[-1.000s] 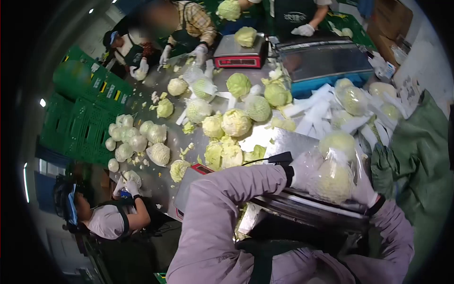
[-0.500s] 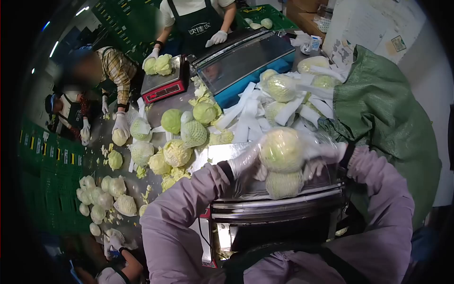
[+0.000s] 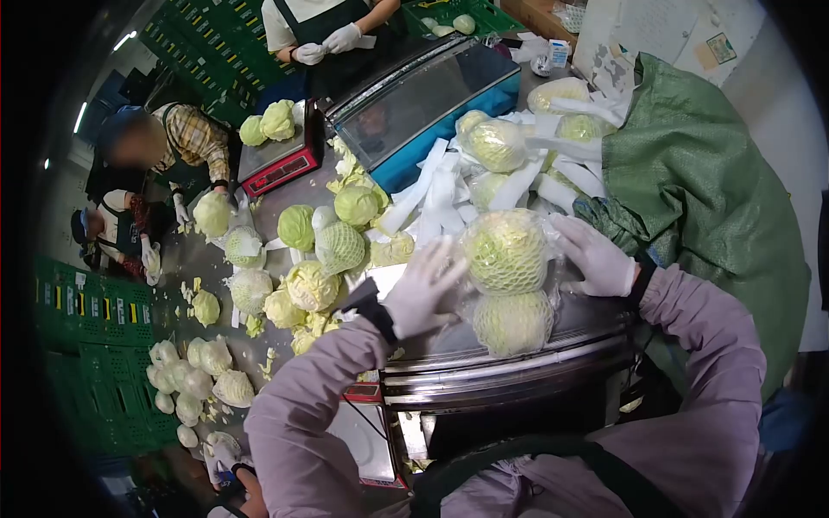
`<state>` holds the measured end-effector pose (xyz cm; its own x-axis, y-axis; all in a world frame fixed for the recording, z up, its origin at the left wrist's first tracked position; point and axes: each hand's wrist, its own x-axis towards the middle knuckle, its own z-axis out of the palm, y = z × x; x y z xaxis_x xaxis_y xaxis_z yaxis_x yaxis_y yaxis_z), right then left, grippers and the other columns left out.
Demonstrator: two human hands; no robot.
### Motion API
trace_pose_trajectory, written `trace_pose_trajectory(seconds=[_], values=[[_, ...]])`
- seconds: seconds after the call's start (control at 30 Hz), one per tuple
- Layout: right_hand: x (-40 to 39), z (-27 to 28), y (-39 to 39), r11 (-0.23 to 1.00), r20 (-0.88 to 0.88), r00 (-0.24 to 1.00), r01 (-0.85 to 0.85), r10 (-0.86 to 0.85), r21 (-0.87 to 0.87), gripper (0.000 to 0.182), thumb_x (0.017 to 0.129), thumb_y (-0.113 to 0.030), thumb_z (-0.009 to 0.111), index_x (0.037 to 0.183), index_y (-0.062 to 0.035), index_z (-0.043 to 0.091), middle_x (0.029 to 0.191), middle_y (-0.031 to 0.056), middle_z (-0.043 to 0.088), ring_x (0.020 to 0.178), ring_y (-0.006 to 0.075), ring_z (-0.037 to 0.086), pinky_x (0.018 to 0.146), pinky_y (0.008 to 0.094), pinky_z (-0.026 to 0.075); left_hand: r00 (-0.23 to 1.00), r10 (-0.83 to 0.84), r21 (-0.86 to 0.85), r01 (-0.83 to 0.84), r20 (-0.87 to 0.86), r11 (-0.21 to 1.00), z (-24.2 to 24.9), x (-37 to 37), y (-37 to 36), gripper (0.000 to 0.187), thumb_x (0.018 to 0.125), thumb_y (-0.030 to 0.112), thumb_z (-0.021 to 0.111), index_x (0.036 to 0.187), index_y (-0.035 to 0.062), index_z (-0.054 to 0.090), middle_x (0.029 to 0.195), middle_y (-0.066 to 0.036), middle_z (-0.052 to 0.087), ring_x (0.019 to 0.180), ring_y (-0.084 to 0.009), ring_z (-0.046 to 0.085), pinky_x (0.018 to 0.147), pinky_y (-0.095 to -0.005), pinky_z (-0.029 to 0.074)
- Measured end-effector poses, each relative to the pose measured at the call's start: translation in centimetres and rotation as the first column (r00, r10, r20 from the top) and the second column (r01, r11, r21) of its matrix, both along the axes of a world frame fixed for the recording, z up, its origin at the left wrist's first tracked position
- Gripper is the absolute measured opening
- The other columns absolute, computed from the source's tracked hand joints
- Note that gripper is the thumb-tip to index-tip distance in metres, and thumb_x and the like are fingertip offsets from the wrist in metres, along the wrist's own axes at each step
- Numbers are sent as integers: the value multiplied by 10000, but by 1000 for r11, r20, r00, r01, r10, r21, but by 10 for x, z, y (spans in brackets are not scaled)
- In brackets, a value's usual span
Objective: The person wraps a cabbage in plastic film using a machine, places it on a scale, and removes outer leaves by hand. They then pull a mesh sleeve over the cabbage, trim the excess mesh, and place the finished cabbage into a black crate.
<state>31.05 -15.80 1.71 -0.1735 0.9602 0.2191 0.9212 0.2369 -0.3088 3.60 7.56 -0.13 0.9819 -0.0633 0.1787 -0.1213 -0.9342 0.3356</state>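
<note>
Two cabbages in white foam netting sit close together on the metal wrapping station (image 3: 509, 367): the upper cabbage (image 3: 505, 250) has clear film over it, and the lower cabbage (image 3: 513, 324) touches it on the near side. My left hand (image 3: 425, 287), in a white glove, is at the upper cabbage's left with fingers spread. On its right side, my right hand (image 3: 598, 256), also gloved, has its fingers apart at the edge of the film. Neither hand grips a cabbage.
Loose and netted cabbages (image 3: 313, 285) lie to the left, wrapped ones (image 3: 494, 145) beyond among white foam strips (image 3: 432, 194). A red scale (image 3: 281, 168) and a blue-sided machine (image 3: 423, 112) stand farther back. A green sack (image 3: 691, 190) is at right. Co-workers (image 3: 324, 26) stand across and left.
My hands have come away from the film and spread apart, the left one moving left. The co-worker opposite has brought both hands together, away from the scale. The whole view has shifted slightly.
</note>
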Motion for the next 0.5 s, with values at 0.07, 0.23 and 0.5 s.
trace_pose_trajectory(seconds=[0.07,0.23,0.5], values=[[-12,-8,9,999,66,998,-20,22,-28,907,656,-91,695,1440,20,253,1468,281,254,1278,452,368,1108,421,303,997,80,-86,-79,12,993,-30,15,-19,977,666,161,756,1453,5,198,1493,-308,162,1304,-470,335,1075,-485,334],[-28,-53,12,986,-67,985,152,-157,-70,906,701,-32,617,1427,139,102,1478,353,127,1360,458,256,1125,413,273,969,213,-198,-185,129,963,-72,37,-28,1029,678,111,735,1461,-20,81,1483,-332,128,1269,-463,386,1006,-403,422],[-91,19,-43,989,-507,861,-37,-42,-146,1051,755,-279,787,1461,66,90,1448,281,244,1330,398,331,1109,397,293,996,79,-619,-45,28,784,39,-39,-93,1126,690,245,824,1464,-30,53,1439,-283,229,1334,-441,298,1083,-416,338]])
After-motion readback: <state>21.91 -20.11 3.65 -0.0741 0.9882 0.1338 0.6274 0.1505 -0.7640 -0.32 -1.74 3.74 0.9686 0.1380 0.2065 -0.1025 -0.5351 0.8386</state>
